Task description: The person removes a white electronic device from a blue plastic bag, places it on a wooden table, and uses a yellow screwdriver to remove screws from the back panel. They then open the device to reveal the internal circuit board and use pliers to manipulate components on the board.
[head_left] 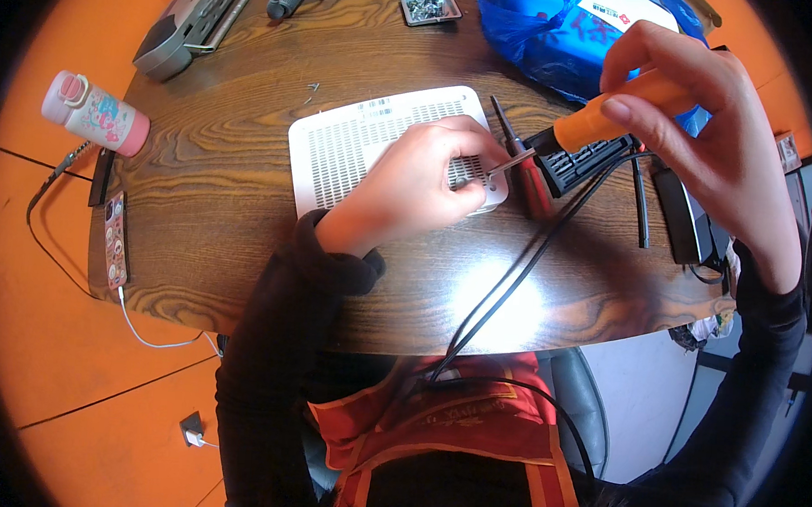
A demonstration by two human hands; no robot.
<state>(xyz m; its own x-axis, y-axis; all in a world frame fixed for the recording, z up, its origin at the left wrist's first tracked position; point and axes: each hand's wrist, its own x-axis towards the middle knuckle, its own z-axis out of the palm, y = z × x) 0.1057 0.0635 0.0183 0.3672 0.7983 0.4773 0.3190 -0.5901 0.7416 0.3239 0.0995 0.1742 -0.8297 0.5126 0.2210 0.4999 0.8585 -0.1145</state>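
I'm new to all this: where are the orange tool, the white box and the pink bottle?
Orange tool (611, 113): head view, on its handle.
White box (356, 147): head view, on its vented top.
Pink bottle (99, 113): head view, on its body.

Taking the one white vented box (375, 139) at the middle of the wooden table (218, 209) as the mark: two hands are in view, the left hand (418, 177) resting on the box and the right hand (702, 112) up to the right of it. One orange-handled tool (611, 113) sits in that right hand, and one red-handled screwdriver (523, 168) lies just right of the box. One blue plastic bag (551, 33) lies beyond it to the right, one small metal tray (430, 7) straight beyond. One pink bottle (95, 113) and one phone (115, 239) lie well to its left, one grey device (194, 22) beyond-left.
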